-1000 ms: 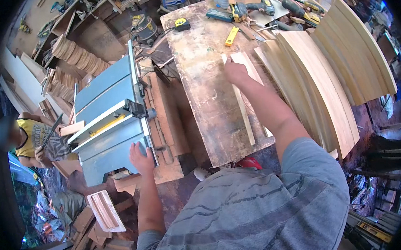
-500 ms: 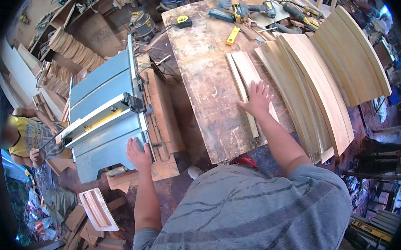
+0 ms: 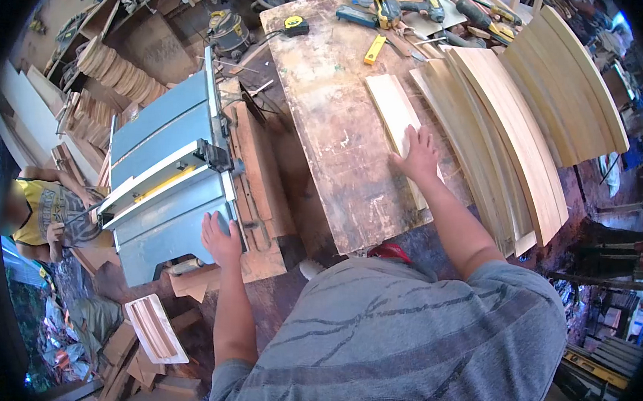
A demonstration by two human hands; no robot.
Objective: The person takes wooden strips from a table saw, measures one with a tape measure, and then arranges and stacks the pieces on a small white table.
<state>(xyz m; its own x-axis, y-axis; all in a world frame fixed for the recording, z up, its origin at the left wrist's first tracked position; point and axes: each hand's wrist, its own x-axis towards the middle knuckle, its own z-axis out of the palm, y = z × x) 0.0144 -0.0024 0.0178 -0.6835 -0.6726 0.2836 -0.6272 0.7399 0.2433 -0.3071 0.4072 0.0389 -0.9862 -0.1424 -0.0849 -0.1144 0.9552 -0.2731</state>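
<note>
My right hand (image 3: 420, 157) lies over a pale narrow board (image 3: 392, 107) on the worn wooden worktable (image 3: 320, 118). Its fingers are spread along the top and the thumb reaches toward the left edge; the palm hides part of the wood. My left hand (image 3: 222, 240) rests with fingers apart on the near right corner of a table saw (image 3: 166, 126), holding nothing. Across the saw top runs a rip fence (image 3: 163, 178) with a yellow strip. Right of the board stand curved wooden panels (image 3: 509, 124).
A tape measure (image 3: 295, 26), a yellow-handled tool (image 3: 375, 49) and cordless drills (image 3: 387, 13) lie at the table's far end. Another person (image 3: 45, 211) stands beyond the saw at left. Wood offcuts (image 3: 139, 352) lie on the floor, and a shop vacuum (image 3: 229, 34) stands behind.
The thin strip and wider board, apart before, now lie together, with the gap closed. My right hand has shifted slightly right and down; my left hand stays on the saw.
</note>
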